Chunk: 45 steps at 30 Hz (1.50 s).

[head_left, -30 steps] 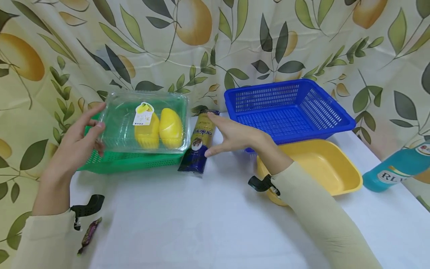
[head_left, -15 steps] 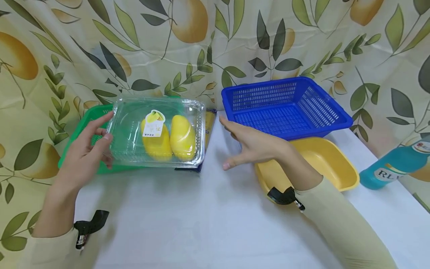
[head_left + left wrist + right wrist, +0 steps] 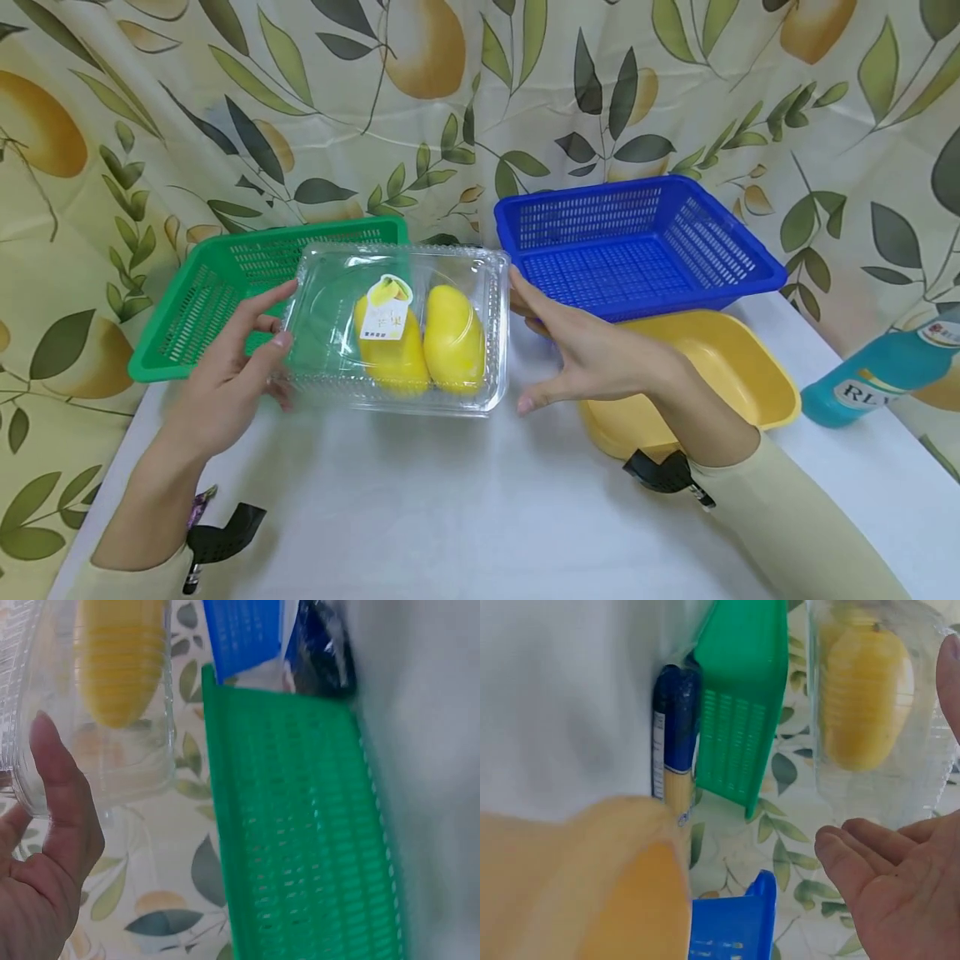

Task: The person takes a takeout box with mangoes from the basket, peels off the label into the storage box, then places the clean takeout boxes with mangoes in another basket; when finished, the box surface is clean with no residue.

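A clear plastic box (image 3: 322, 350) with two yellow mangoes (image 3: 453, 337) and a white label (image 3: 384, 321) is held up above the table, in front of the green basket. My left hand (image 3: 232, 375) grips its left end, thumb on the near side and fingers behind, as the left wrist view also shows. At the opposite end my right hand (image 3: 600, 354) has its fingers straight and spread, the upper fingertips right at the box's corner. Its thumb points along the near side, a little off the edge. In the right wrist view a mango (image 3: 866, 697) shows through the plastic.
The green basket (image 3: 176, 321) stands back left, the blue basket (image 3: 645, 304) back right. In front of the blue one lies a yellow tray (image 3: 757, 367), beside a teal bottle (image 3: 855, 387). A blue-and-gold pasta packet (image 3: 679, 727) is hidden in the head view. A wrapped candy (image 3: 201, 504) is near my left wrist.
The box has moved right and toward me with my left hand, away from over the green basket. My right hand has shifted right and toward me; the box's end has come up to it.
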Each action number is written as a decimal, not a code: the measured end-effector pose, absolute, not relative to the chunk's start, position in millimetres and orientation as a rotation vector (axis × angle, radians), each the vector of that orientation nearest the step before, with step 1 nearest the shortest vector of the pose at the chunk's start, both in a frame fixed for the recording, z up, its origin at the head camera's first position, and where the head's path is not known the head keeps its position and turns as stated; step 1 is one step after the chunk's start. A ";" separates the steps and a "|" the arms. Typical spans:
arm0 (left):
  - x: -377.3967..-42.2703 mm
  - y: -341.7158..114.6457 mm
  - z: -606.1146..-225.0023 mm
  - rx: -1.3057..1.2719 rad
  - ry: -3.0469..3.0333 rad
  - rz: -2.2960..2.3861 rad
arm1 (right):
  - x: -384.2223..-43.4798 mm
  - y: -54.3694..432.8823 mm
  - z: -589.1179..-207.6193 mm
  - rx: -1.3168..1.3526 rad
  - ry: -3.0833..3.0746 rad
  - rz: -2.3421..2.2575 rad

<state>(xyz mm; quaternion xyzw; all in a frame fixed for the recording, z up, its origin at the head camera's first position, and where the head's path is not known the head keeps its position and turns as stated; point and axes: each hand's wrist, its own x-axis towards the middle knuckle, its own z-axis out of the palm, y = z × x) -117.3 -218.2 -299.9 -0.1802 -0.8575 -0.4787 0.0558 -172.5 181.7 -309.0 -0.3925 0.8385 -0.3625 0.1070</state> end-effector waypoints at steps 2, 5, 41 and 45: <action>-114.3 -215.1 -303.5 -0.559 -2.601 -1.525 | -169.0 185.1 -309.8 -1.145 2.489 -1.052; -110.1 -210.4 -309.0 -0.583 -2.602 -1.618 | -163.8 191.6 -311.3 -1.109 2.514 -1.030; -57.6 -188.2 -360.9 -0.640 -2.955 -2.107 | -95.5 225.1 -345.5 -0.967 2.582 -0.778; -58.0 -189.6 -362.1 -0.626 -2.994 -2.064 | -96.4 224.5 -344.1 -0.958 2.588 -0.750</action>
